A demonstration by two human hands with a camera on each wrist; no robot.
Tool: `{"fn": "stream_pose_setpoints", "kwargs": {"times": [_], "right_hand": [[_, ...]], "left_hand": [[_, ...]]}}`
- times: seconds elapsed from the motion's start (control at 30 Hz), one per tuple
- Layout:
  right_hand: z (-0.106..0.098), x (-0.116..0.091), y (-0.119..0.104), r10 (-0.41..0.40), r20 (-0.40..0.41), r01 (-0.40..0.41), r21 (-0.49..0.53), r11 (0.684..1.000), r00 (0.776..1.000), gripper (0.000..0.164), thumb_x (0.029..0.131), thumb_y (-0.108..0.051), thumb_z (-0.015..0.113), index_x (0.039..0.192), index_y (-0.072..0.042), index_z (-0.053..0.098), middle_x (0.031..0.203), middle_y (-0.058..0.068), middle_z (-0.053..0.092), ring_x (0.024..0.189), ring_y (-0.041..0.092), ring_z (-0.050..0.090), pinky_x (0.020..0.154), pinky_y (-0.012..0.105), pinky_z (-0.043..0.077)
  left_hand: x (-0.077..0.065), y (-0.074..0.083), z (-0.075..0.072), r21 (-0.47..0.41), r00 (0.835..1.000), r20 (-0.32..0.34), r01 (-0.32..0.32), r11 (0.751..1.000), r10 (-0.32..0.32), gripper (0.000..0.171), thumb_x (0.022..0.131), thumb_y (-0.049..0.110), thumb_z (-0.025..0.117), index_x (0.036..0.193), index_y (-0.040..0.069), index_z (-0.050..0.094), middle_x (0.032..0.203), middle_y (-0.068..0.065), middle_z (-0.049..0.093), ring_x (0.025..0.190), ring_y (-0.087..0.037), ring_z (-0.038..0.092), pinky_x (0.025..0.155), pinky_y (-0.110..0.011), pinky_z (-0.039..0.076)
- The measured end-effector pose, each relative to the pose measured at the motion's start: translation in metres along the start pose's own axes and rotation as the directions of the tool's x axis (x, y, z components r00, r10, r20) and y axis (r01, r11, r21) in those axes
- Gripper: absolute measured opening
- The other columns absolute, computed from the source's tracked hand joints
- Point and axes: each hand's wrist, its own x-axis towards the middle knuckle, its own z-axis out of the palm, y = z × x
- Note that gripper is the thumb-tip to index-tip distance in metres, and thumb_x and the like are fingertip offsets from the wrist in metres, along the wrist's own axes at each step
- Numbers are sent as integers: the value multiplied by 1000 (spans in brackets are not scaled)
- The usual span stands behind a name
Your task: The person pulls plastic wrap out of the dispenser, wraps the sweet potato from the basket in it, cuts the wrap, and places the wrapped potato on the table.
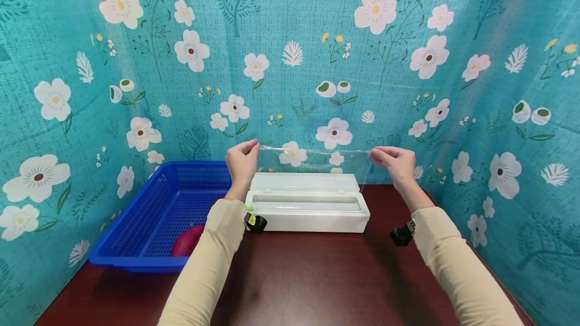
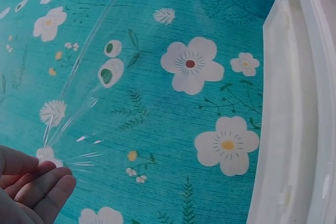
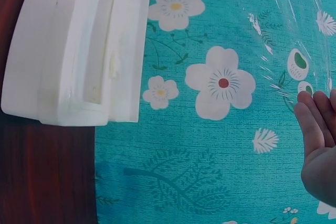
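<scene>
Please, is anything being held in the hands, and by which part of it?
Yes, a clear plastic film. The left hand pinches the left end of its upper edge, and the right hand pinches the right end.

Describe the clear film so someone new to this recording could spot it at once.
On the dark table, find the long white box with its lid open. Above it in the head view, the clear film stretches between the left hand and the right hand. Unlike the opaque box and blue basket, it is see-through, showing glinting creases before the flowered curtain.
</scene>
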Motion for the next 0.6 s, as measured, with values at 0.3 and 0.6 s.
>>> {"fn": "stream_pose_setpoints", "kwargs": {"times": [0.3, 0.6], "right_hand": [[0, 5, -11, -18, -17, 17, -64, 998, 1000, 33, 80, -16, 65, 98, 12, 63, 77, -2, 67, 72, 9, 64, 66, 20, 48], [0, 7, -21, -53, -32, 53, -14, 999, 998, 17, 80, -13, 66, 90, 0, 70, 76, -2, 67, 71, 10, 64, 65, 20, 49]], "left_hand": [[5, 9, -1, 14, 1000, -8, -8, 1000, 8, 18, 83, 11, 63, 98, 3, 69, 92, -10, 67, 81, -15, 63, 69, -28, 50], [6, 18, -5, -39, 1000, 14, -23, 999, 24, 19, 84, 9, 62, 100, 1, 68, 93, -11, 66, 80, -15, 64, 68, -27, 50]]}}
